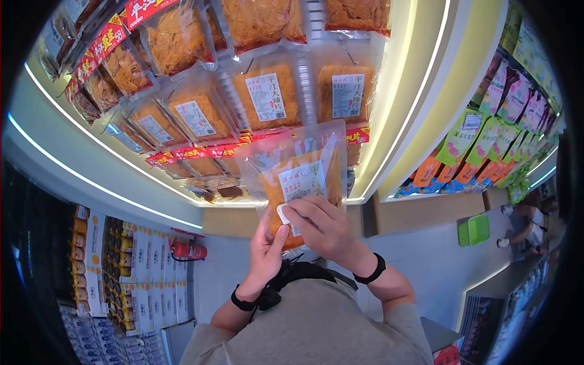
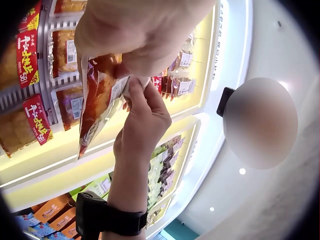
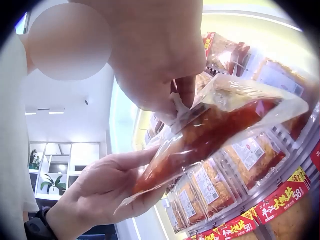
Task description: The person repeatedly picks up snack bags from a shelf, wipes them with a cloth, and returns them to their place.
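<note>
A clear plastic pack of orange-brown food slices with a white label is held up in front of the body. My left hand grips its lower left edge; in the right wrist view the left hand has its fingers under the pack, thumb on the near side. My right hand reaches across the pack's front. Its thumb and fingers pinch a small crumpled white piece, like tissue or cloth, against the pack beside the label. In the left wrist view the right hand shows these pinching fingertips.
Similar packs hang in rows on the lit shelf ahead, above red price strips. Green and pink bags hang at the right. Boxed jars and a fire extinguisher stand lower left. A green basket and a person are right.
</note>
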The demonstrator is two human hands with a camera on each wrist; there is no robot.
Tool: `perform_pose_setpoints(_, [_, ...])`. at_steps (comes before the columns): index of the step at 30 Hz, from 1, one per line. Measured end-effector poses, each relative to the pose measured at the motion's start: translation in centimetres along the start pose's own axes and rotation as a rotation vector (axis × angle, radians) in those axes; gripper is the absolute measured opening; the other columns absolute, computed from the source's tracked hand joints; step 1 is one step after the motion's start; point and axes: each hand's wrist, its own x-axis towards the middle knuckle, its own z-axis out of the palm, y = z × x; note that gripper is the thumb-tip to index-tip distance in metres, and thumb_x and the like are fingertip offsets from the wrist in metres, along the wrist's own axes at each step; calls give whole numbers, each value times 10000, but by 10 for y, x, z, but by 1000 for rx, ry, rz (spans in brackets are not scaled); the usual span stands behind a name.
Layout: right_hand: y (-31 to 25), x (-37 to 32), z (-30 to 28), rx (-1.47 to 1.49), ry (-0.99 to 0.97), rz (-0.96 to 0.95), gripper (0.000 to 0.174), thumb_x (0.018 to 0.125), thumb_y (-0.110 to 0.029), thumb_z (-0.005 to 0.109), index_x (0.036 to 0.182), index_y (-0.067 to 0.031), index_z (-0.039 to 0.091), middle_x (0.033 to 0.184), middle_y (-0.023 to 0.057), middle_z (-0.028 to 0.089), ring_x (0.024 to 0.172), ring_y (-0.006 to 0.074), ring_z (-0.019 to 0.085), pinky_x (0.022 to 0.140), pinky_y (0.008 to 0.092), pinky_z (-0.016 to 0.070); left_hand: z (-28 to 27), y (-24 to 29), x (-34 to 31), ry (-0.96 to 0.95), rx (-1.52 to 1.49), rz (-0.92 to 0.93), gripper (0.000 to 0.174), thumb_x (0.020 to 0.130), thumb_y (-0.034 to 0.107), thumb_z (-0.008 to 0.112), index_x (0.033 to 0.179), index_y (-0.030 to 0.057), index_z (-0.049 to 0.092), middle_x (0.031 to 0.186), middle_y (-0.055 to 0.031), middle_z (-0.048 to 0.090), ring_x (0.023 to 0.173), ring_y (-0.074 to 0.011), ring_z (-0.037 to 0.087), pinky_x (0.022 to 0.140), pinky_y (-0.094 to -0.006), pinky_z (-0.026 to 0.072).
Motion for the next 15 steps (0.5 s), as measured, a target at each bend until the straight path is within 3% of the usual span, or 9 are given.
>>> perform_pose_setpoints(2, [4, 11, -5, -13, 0, 7, 389, 781, 89, 701, 1159, -4, 699, 1058, 115, 664, 907, 302, 664, 761, 382, 560, -1, 4, -1, -18, 39, -16, 591, 1081, 99, 525, 1589, -36, 255, 1485, -149, 509, 1309, -179, 537, 1087, -323, 437])
perform_pose_setpoints(5, [32, 29, -18, -104, 192, 144, 339, 798, 93, 693, 1127, 9, 691, 1049, 127, 664, 936, 308, 659, 776, 371, 551, -6, 6, -4, -20, 160, 51, 575, 1083, 117, 527, 1576, -50, 282, 1462, -143, 527, 1284, -176, 553, 1073, -318, 449])
perform_pose_setpoints(9, [24, 39, -10, -114, 225, 147, 334, 795, 93, 693, 1119, 12, 684, 1047, 132, 665, 935, 314, 660, 777, 371, 551, -14, 10, -9, -47, 187, -107, 553, 1078, 121, 542, 1551, -71, 328, 1452, -164, 530, 1277, -184, 556, 1064, -324, 459])
perform_pose_setpoints(10, [13, 37, -1, -81, 157, 94, 336, 791, 88, 696, 1117, 11, 686, 1054, 131, 664, 936, 312, 661, 779, 372, 552, -15, 12, -9, -47, 201, -171, 550, 1075, 120, 547, 1544, -77, 339, 1455, -175, 527, 1283, -187, 552, 1065, -327, 459])
perform_pose_setpoints(12, [-2, 35, 12, -16, 20, -10, 338, 782, 78, 704, 1112, 8, 689, 1067, 131, 662, 939, 307, 663, 784, 375, 556, -20, 7, -8, -35, 181, -107, 552, 1071, 116, 554, 1543, -77, 342, 1460, -181, 524, 1297, -190, 541, 1073, -331, 455])
perform_pose_setpoints(13, [2, 35, 16, -36, 37, -34, 408, 729, 54, 689, 1136, 16, 674, 1062, 137, 644, 966, 327, 652, 809, 415, 557, -23, 3, -7, -24, 164, -48, 554, 1067, 111, 561, 1542, -76, 346, 1464, -187, 521, 1312, -192, 529, 1080, -334, 450])
perform_pose_setpoints(15, [17, 36, 9, -78, 69, 35, 359, 770, 60, 703, 1124, 5, 685, 1065, 131, 654, 960, 311, 656, 809, 395, 553, -34, -1, -5, -21, 164, 13, 557, 1064, 106, 564, 1544, -71, 345, 1476, -186, 511, 1326, -193, 518, 1088, -335, 443])
